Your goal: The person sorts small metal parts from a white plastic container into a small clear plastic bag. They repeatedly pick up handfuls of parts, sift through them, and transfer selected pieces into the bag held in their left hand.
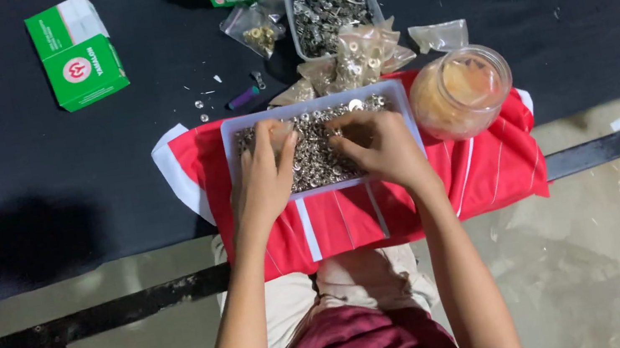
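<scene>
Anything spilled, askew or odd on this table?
A few small metal pieces lie scattered loose on the black table, left of the trays. Both hands, left and right, are in the full tray; otherwise nothing stands out.

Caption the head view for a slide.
Both hands, left hand and right hand, in tray of small metal fasteners.

A clear rectangular plastic tray (pixel 399 103) sits level on folded red cloth at the near edge of the dark table, long side across. It's heaped with small silvery metal rings (pixel 316 160), a loose glinting pile filling it almost wall to wall.
</scene>
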